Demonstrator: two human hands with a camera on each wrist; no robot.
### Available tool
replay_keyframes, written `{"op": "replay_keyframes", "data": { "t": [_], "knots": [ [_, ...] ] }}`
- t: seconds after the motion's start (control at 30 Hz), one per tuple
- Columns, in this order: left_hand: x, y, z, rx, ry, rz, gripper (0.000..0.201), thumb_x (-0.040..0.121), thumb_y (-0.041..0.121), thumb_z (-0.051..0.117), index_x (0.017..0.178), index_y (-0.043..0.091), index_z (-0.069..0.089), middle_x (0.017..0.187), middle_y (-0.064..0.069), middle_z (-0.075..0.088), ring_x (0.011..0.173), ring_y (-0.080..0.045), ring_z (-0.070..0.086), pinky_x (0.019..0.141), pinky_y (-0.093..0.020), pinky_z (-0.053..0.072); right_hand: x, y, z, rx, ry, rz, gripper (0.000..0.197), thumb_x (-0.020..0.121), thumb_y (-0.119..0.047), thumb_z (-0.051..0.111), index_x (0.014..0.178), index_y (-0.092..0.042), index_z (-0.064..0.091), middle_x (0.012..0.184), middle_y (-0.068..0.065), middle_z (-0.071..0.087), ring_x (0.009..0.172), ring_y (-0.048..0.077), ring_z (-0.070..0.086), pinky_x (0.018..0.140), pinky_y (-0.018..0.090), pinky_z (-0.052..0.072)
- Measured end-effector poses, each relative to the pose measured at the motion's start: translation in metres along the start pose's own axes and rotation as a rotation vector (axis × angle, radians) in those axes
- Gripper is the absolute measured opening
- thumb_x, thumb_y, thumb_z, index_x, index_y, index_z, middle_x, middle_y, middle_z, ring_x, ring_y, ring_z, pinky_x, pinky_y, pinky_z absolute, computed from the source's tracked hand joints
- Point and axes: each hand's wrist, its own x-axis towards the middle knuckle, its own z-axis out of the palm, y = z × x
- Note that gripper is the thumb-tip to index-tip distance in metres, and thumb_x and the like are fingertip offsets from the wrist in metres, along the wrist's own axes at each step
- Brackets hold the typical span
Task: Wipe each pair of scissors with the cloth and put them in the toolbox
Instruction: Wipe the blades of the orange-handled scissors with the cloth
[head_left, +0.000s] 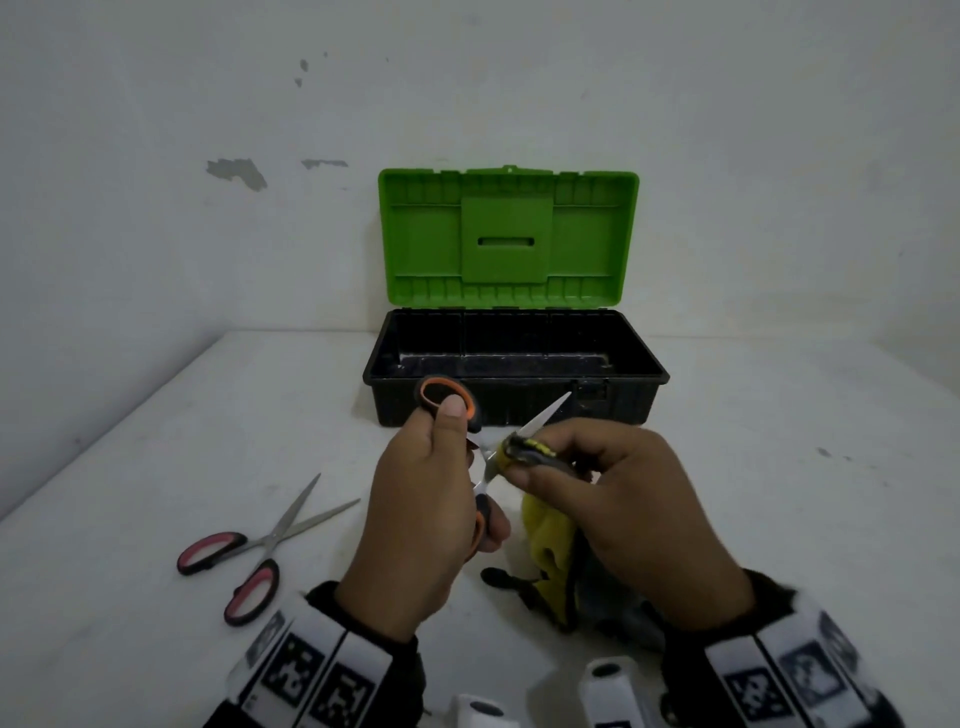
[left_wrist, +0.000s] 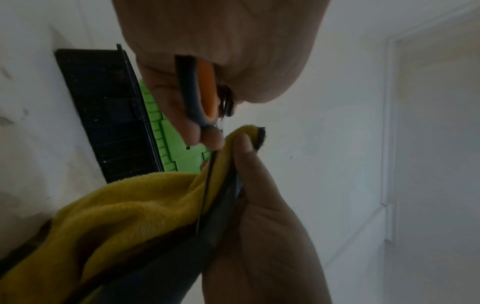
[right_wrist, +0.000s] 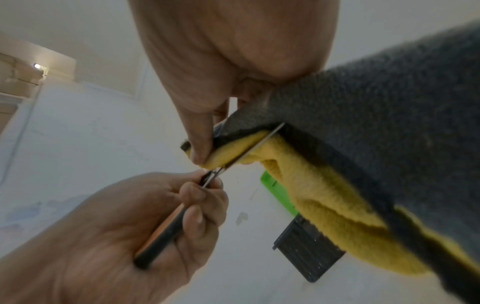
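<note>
Wiping is under way on the orange-and-black-handled steel scissors (head_left: 470, 457), which are held above the white tabletop (head_left: 156, 519) just in front of the black plastic toolbox with the raised green lid (head_left: 514, 358). The handle is gripped by the left hand (head_left: 421, 514), with the thumb laid over the upper finger loop, so that the scissors are kept steady and the blades are presented to the other hand. The yellow-and-grey microfibre cloth (head_left: 553, 540) is pinched round one blade by the right hand (head_left: 623, 504), thumb on one side and fingers on the other; the cloth appears to be folded over the metal so that both faces are rubbed at once and the edge is kept off the skin. The blade tip is seen poking out beyond the fold, pointing towards the toolbox. The loose end of the cloth hangs down to the tabletop below the hands.

A second pair, the red-and-black-handled steel scissors (head_left: 249, 551), lies with blades apart on the tabletop to the left, untouched and well apart from the toolbox. Nothing can be made out lying inside the dark toolbox. Its mouth stands unobstructed, though the held scissors would have to be lifted over the front wall. White camera housings (head_left: 610, 691) are seen at the near edge.
</note>
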Motion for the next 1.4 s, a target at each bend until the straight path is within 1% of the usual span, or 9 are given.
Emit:
{"op": "replay_keyframes", "data": {
  "t": [0.3, 0.5, 0.63, 0.77, 0.83, 0.93, 1.1, 1.27, 1.4],
  "knots": [
    [0.004, -0.004, -0.002, 0.126, 0.002, 0.170, 0.037, 0.102, 0.041, 0.032, 0.088, 0.014, 0.052, 0.055, 0.002, 0.053, 0.037, -0.027, 0.051, 0.038, -0.027, 0.041, 0.000, 0.002, 0.021, 0.058, 0.114, 0.102, 0.009, 0.080, -0.026, 0.078, 0.076, -0.022, 0.072, 0.070, -0.002, 0.071, 0.063, 0.016, 0.062, 0.055, 0.019, 0.049],
    [0.006, -0.005, -0.005, 0.172, -0.024, 0.277, 0.038, 0.103, 0.038, 0.031, 0.075, 0.016, 0.042, 0.049, 0.004, 0.046, 0.036, -0.032, 0.050, 0.036, -0.025, 0.038, 0.003, -0.001, 0.019, 0.284, 0.100, 0.299, 0.028, 0.075, -0.030, 0.082, 0.081, -0.006, 0.067, 0.070, 0.007, 0.075, 0.067, 0.022, 0.073, 0.067, 0.036, 0.059],
    [0.008, -0.006, -0.007, 0.155, -0.041, 0.254, 0.038, 0.103, 0.038, 0.032, 0.076, 0.013, 0.042, 0.049, 0.004, 0.043, 0.037, -0.033, 0.049, 0.038, -0.028, 0.039, 0.010, 0.004, 0.016, 0.358, 0.195, 0.346, 0.034, 0.069, -0.032, 0.087, 0.069, -0.008, 0.064, 0.074, 0.031, 0.068, 0.067, 0.045, 0.066, 0.066, 0.055, 0.056],
    [0.013, -0.004, -0.009, 0.146, -0.028, 0.236, 0.038, 0.103, 0.038, 0.034, 0.075, 0.013, 0.042, 0.049, 0.004, 0.042, 0.036, -0.031, 0.049, 0.036, -0.027, 0.039, 0.011, 0.000, 0.018, 0.379, 0.125, 0.335, 0.026, 0.076, -0.021, 0.083, 0.069, -0.007, 0.061, 0.065, 0.016, 0.071, 0.061, 0.023, 0.070, 0.056, 0.029, 0.054],
    [0.014, -0.003, -0.009, 0.151, -0.033, 0.232, 0.038, 0.103, 0.037, 0.034, 0.076, 0.012, 0.041, 0.050, 0.003, 0.040, 0.036, -0.031, 0.049, 0.036, -0.028, 0.039, 0.013, 0.000, 0.017, 0.365, 0.122, 0.336, 0.026, 0.075, -0.021, 0.084, 0.067, -0.009, 0.062, 0.067, 0.021, 0.070, 0.063, 0.026, 0.070, 0.056, 0.032, 0.055],
    [0.016, -0.003, -0.007, 0.136, -0.049, 0.238, 0.039, 0.103, 0.037, 0.034, 0.077, 0.009, 0.040, 0.056, -0.001, 0.039, 0.037, -0.032, 0.049, 0.037, -0.028, 0.038, 0.018, 0.004, 0.016, 0.375, 0.214, 0.341, 0.030, 0.071, -0.028, 0.087, 0.061, -0.014, 0.063, 0.070, 0.030, 0.066, 0.067, 0.043, 0.068, 0.064, 0.052, 0.058],
    [0.016, -0.004, -0.009, 0.137, -0.051, 0.243, 0.039, 0.103, 0.037, 0.034, 0.078, 0.009, 0.042, 0.054, -0.003, 0.039, 0.036, -0.031, 0.048, 0.036, -0.029, 0.039, 0.014, -0.002, 0.018, 0.392, 0.124, 0.323, 0.027, 0.075, -0.019, 0.084, 0.065, -0.010, 0.060, 0.055, 0.006, 0.067, 0.050, 0.015, 0.063, 0.050, 0.023, 0.049],
    [0.016, -0.005, -0.011, 0.145, -0.074, 0.270, 0.038, 0.104, 0.036, 0.033, 0.087, 0.005, 0.047, 0.061, -0.013, 0.040, 0.038, -0.033, 0.048, 0.036, -0.025, 0.038, 0.019, 0.001, 0.013, 0.449, 0.223, 0.354, 0.028, 0.075, -0.024, 0.084, 0.066, -0.009, 0.061, 0.064, 0.015, 0.072, 0.056, 0.022, 0.066, 0.060, 0.040, 0.056],
    [0.016, -0.007, -0.016, 0.107, -0.091, 0.275, 0.044, 0.103, 0.038, 0.033, 0.095, -0.002, 0.049, 0.066, -0.029, 0.037, 0.038, -0.034, 0.046, 0.037, -0.027, 0.038, 0.015, -0.002, 0.017, 0.394, 0.169, 0.339, 0.029, 0.075, -0.026, 0.084, 0.063, -0.013, 0.061, 0.061, 0.014, 0.064, 0.056, 0.025, 0.058, 0.056, 0.033, 0.050]
  ]
}}
